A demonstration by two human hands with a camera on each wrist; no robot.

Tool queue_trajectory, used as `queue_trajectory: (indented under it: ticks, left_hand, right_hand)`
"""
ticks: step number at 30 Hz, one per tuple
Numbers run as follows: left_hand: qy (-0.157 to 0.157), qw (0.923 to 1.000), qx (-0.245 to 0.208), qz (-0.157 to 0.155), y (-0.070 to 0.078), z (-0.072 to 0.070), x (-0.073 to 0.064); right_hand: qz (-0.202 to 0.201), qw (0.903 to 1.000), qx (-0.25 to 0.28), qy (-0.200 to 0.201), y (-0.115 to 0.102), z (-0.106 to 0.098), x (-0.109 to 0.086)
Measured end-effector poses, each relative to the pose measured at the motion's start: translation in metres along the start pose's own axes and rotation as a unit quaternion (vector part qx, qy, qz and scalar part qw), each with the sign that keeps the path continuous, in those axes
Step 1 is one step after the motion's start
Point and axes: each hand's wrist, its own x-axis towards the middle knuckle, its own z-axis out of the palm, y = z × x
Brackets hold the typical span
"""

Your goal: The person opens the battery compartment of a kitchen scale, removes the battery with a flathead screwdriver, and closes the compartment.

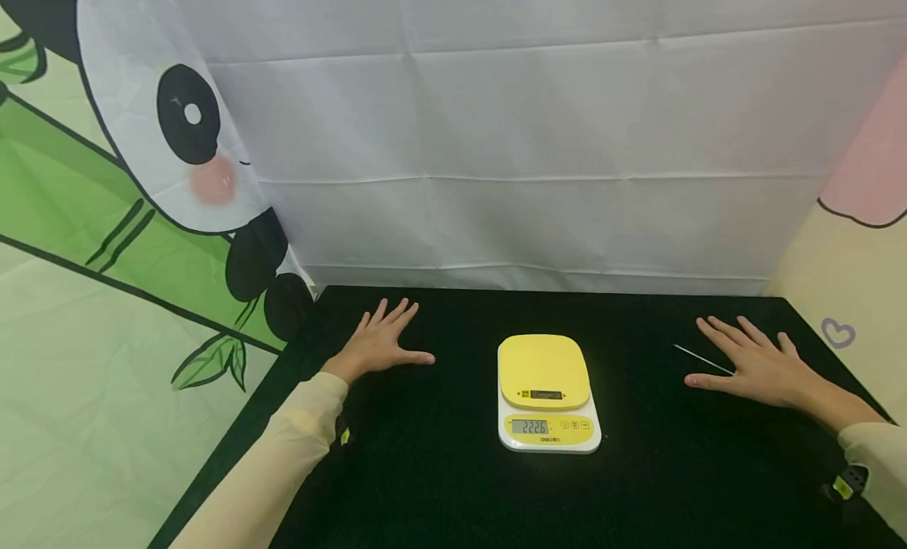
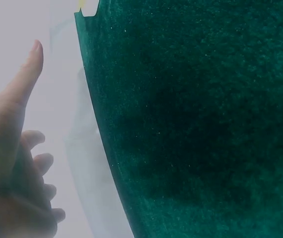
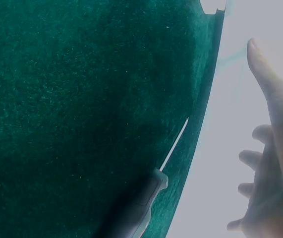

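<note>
A yellow and white digital kitchen scale (image 1: 544, 368) sits on the dark green tabletop, between the two hands, with digits lit on its display. To its left, my left hand (image 1: 383, 344) is held over the table with fingers spread and holds nothing. My right hand (image 1: 765, 372) is likewise spread, on the right side. Below the right hand lies a screwdriver (image 3: 140, 203) with a dark grey handle and thin metal shaft. From the head view only the shaft (image 1: 697, 357) shows; the hand hides the handle. Its tip type is too small to tell.
The dark green table (image 1: 439, 486) ends at a white cloth backdrop (image 1: 524, 171). A printed panda cloth (image 1: 142, 297) hangs along the left side, and a cream and pink cloth (image 1: 843, 257) on the right. Each wrist wears a small strapped device.
</note>
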Motion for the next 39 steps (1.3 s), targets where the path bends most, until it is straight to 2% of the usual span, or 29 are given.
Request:
queue_trajectory:
  ticks: [7, 13, 19, 28, 34, 39]
  left_hand:
    - [0.002, 1.0, -0.004, 0.009, 0.0, 0.005, 0.001]
    - [0.003, 0.9996, -0.017, 0.023, 0.008, 0.013, 0.005]
    - [-0.013, 0.9995, -0.021, 0.02, 0.029, 0.028, 0.014]
    - [-0.053, 0.998, -0.031, 0.011, 0.066, 0.05, 0.034]
    - [-0.077, 0.9955, -0.05, 0.024, 0.084, 0.066, 0.044]
    - [-0.097, 0.993, -0.059, 0.034, 0.094, 0.078, 0.049]
  right_hand:
    - [-0.007, 0.9998, 0.017, 0.0, -0.003, 0.001, 0.003]
    - [-0.025, 0.9988, 0.043, 0.004, -0.004, 0.004, 0.01]
    - [-0.034, 0.9976, 0.06, -0.007, -0.016, 0.012, 0.025]
    - [-0.032, 0.9975, 0.053, -0.034, -0.05, 0.03, 0.056]
    - [-0.05, 0.9952, 0.072, -0.042, -0.063, 0.047, 0.073]
    - [-0.065, 0.9911, 0.096, -0.065, -0.066, 0.061, 0.081]
